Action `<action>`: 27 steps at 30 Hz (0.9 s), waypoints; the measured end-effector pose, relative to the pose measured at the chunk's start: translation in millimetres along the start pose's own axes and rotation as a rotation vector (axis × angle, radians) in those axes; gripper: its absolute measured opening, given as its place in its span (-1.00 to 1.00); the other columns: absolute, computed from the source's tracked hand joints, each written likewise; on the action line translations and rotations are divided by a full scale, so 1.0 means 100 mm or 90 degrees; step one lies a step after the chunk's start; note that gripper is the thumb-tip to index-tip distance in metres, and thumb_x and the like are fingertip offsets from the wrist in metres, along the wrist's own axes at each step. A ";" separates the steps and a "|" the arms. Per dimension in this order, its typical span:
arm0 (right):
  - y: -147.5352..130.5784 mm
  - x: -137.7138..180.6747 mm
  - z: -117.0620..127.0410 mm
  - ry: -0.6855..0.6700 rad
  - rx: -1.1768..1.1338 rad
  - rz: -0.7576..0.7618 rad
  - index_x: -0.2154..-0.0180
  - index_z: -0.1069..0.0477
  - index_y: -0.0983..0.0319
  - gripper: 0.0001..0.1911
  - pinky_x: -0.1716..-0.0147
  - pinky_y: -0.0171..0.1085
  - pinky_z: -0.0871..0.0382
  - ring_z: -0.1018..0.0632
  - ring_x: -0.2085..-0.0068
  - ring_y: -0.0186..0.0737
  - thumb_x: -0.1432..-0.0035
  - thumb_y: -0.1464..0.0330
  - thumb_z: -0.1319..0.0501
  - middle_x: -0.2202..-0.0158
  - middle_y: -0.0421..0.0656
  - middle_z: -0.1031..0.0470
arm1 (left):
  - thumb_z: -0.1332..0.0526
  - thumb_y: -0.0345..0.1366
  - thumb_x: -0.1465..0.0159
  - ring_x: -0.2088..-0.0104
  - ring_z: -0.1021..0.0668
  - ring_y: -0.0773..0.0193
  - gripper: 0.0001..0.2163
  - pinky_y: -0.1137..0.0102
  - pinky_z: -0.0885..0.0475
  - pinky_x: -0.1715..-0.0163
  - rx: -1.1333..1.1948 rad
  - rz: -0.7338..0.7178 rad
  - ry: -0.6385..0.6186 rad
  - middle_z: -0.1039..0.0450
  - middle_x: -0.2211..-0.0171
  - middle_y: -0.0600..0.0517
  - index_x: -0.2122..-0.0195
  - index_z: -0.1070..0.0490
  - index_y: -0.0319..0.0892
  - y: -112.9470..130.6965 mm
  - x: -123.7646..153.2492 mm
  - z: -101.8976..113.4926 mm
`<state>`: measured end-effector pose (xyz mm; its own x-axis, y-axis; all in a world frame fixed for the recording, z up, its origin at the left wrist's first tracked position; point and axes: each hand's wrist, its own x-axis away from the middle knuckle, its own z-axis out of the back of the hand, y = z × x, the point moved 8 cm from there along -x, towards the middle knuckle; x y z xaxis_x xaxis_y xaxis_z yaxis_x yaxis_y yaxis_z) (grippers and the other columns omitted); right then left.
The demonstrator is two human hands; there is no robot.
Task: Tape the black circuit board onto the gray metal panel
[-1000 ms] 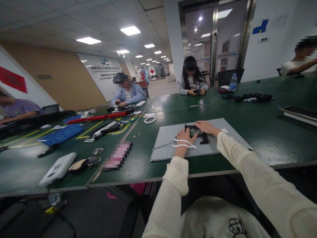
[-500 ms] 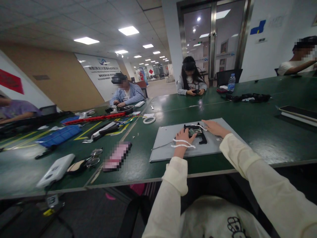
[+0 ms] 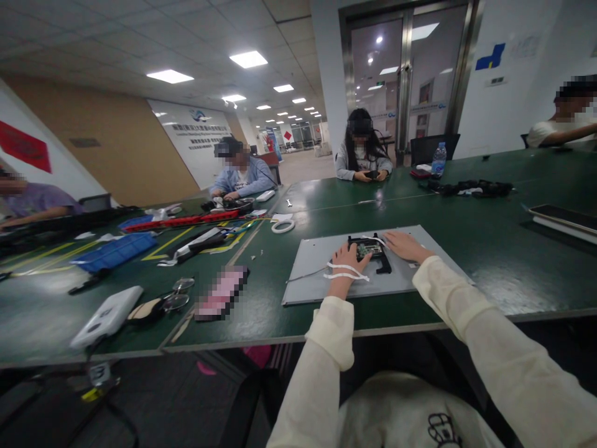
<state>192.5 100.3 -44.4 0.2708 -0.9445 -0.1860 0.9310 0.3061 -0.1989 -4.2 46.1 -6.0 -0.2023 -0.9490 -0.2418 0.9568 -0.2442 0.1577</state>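
Note:
A grey flat panel [image 3: 321, 274] lies on the green table in front of me. On it sits a small green circuit board in a black bracket [image 3: 370, 250]. My left hand [image 3: 346, 261] rests on the panel with its fingers curled against the board's left side, and a white ribbon cable [image 3: 346, 271] lies across the hand. My right hand [image 3: 405, 245] lies flat on the panel just right of the bracket, fingers stretched out, touching a white strip [image 3: 380, 239] at the bracket's far corner.
A roll of white tape [image 3: 282, 226], a blurred pink item [image 3: 221, 292], round lenses [image 3: 178, 294] and a white device [image 3: 107, 315] lie to the left. Blue tray [image 3: 114, 252] and red bar [image 3: 181, 221] farther left. Four other people sit around the table. A water bottle [image 3: 438, 160] stands far right.
My right hand slid off the top of the circuit board to the right and now lies flat beside the bracket. My left hand has stayed in place.

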 end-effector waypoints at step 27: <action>-0.73 0.48 0.73 0.224 -0.303 0.075 0.11 -0.51 0.26 -0.67 0.05 -0.25 -0.34 -0.53 0.09 -0.18 -0.28 0.40 0.00 0.11 -0.06 -0.55 | -0.06 0.07 -0.31 -0.16 -0.35 -0.08 -0.43 0.13 -0.25 -0.11 0.045 0.006 0.080 -0.27 -0.19 -0.24 -0.21 -0.20 -0.23 0.03 0.02 0.13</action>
<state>155.8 23.6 31.5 0.1926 -0.8299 -0.5235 0.6660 0.5024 -0.5514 -4.4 41.0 6.4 -0.1606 -0.9201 -0.3572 0.9405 -0.2524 0.2273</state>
